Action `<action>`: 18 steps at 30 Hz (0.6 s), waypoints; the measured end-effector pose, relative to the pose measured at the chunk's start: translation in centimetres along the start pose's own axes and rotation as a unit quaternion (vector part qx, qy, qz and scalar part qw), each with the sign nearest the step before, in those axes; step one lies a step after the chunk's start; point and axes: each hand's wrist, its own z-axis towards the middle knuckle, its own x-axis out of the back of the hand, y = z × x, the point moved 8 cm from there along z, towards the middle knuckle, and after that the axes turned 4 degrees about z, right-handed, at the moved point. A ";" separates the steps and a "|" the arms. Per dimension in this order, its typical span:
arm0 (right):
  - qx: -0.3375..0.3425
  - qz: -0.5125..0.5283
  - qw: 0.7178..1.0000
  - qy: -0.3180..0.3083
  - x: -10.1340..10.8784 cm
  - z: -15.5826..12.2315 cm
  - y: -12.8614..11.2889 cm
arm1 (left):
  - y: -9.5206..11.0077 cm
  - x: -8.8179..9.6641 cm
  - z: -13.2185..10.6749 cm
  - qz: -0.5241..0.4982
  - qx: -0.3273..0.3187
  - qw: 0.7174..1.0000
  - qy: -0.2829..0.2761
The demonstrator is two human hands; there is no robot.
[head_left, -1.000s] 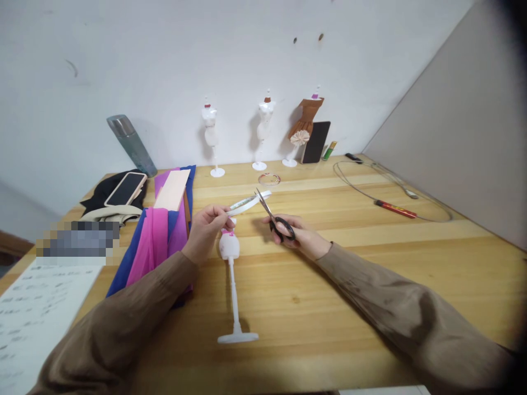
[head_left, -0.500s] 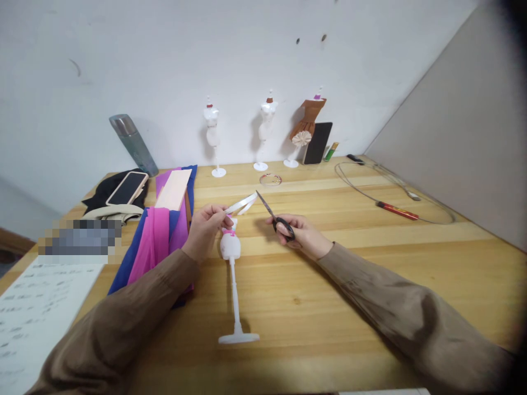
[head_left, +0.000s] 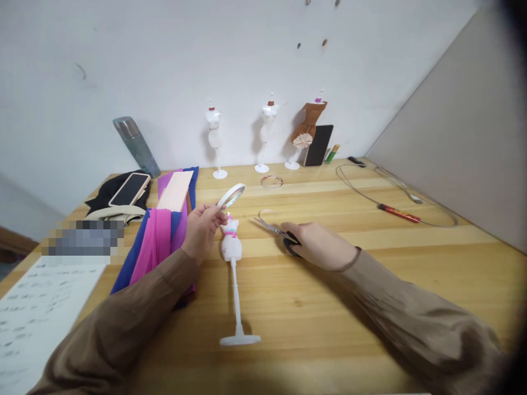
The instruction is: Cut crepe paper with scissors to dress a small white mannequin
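Viewing from afar, I judge the work part done: one mannequin [head_left: 312,116] at the wall wears brown; the nearer mannequin [head_left: 232,249] shows only coloured bands. My left hand [head_left: 201,227] pinches the white ring [head_left: 229,192] near its top; my right hand [head_left: 323,246] arches palm-down over the scissors [head_left: 276,231], grip hidden, so I cannot tell whether it clamps.

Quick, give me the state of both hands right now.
Left hand: closed, holding a white ring-shaped roll between thumb and fingers.
Right hand: closed around the handles of black-handled metal scissors.
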 end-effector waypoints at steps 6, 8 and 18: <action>0.048 0.045 0.998 -0.005 -1.2 -0.2 -1.3 | -0.1 -0.2 -0.2 -0.008 0.003 1.000 -0.030; 0.068 0.052 0.996 -0.004 -1.2 -0.2 -1.6 | -0.1 -0.3 -0.3 -0.016 0.001 0.999 -0.039; 0.148 0.083 0.985 0.036 -0.5 1.3 -1.2 | -0.7 -0.9 -0.4 -0.026 0.021 0.996 -0.083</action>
